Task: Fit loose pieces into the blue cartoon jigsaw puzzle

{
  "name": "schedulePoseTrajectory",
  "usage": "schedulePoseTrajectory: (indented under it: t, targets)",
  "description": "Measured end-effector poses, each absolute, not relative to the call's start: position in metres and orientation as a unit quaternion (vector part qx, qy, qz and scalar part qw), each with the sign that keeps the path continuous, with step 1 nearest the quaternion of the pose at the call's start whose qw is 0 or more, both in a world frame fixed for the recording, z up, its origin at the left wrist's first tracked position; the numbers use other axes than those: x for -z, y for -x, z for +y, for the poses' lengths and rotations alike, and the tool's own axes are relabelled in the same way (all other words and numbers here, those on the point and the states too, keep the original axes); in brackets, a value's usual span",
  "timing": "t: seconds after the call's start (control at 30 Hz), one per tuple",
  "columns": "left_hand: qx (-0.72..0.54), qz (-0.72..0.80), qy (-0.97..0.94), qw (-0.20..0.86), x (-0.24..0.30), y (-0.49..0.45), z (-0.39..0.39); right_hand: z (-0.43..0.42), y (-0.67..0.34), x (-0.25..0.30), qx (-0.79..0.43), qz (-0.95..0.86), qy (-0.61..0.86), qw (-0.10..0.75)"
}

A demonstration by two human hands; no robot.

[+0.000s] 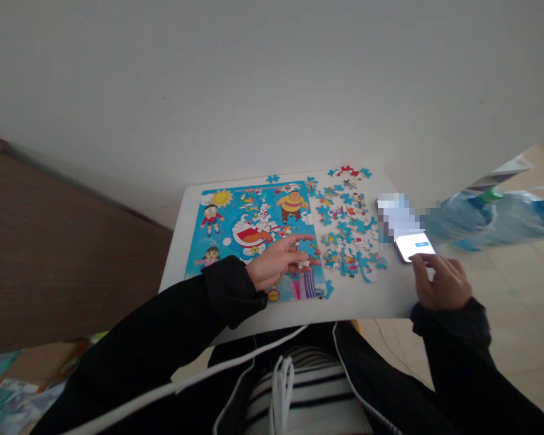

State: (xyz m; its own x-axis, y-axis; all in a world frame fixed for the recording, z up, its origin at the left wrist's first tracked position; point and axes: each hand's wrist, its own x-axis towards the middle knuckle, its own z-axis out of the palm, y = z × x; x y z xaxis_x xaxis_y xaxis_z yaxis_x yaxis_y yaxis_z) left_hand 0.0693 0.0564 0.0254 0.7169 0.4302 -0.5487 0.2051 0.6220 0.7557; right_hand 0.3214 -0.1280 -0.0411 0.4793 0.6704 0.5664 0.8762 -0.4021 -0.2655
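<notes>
A colourful cartoon jigsaw puzzle [249,223] lies on a small white table [381,296]. My left hand [278,261] rests on the puzzle's lower right part, fingers pinched on a puzzle piece [304,263]. A heap of loose puzzle pieces [349,223] lies just right of the board. My right hand [442,281] is at the table's right edge, a finger touching the lit screen of a phone [414,246]; the other fingers are curled.
A white wall rises behind the table. Large clear water bottles [494,217] lie on the tiled floor to the right. A brown wooden surface [49,241] stands at the left. White cords hang over my striped shirt.
</notes>
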Motion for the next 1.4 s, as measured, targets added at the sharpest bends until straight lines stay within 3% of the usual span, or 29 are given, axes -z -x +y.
schedulePoseTrajectory:
  t: [0.67, 0.9, 1.4]
  targets:
    - [-0.067, 0.367, -0.447, 0.813, -0.03, -0.053, 0.055, -0.12, -0.348, 0.053, 0.151, -0.506, 0.799, 0.287]
    - [-0.071, 0.358, -0.446, 0.817, -0.028, -0.051, 0.054, -0.116, -0.369, 0.068, 0.118, -0.515, 0.814, 0.243]
    - [-0.069, 0.354, -0.447, 0.819, -0.026, -0.051, 0.055, -0.122, -0.364, 0.059, 0.2, -0.492, 0.799, 0.281]
